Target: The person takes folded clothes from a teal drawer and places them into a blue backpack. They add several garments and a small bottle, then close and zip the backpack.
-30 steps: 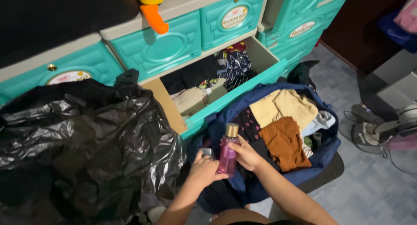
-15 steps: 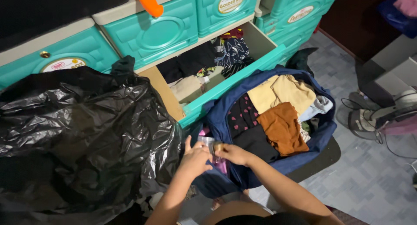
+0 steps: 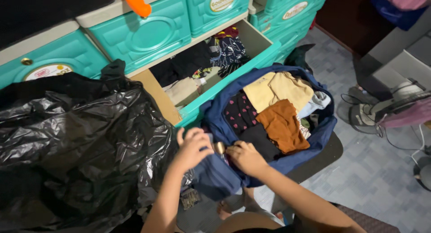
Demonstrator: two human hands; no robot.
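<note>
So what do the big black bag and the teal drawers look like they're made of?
The black bag looks like thin plastic film: glossy, crinkled, catching highlights along its folds. The drawers look like moulded hard plastic, smooth and slightly shiny, with raised oval panels and rounded edges; a painted finish can't be ruled out.

A crumpled black plastic bag (image 3: 76,147) fills the left of the frame, below teal drawers (image 3: 148,35) — one open drawer (image 3: 211,66) at upper centre holds dark and patterned clothes. An orange toy (image 3: 134,1) pokes in at the top edge, and a fan (image 3: 386,111) lies on the grey floor (image 3: 381,179) at right.
</note>
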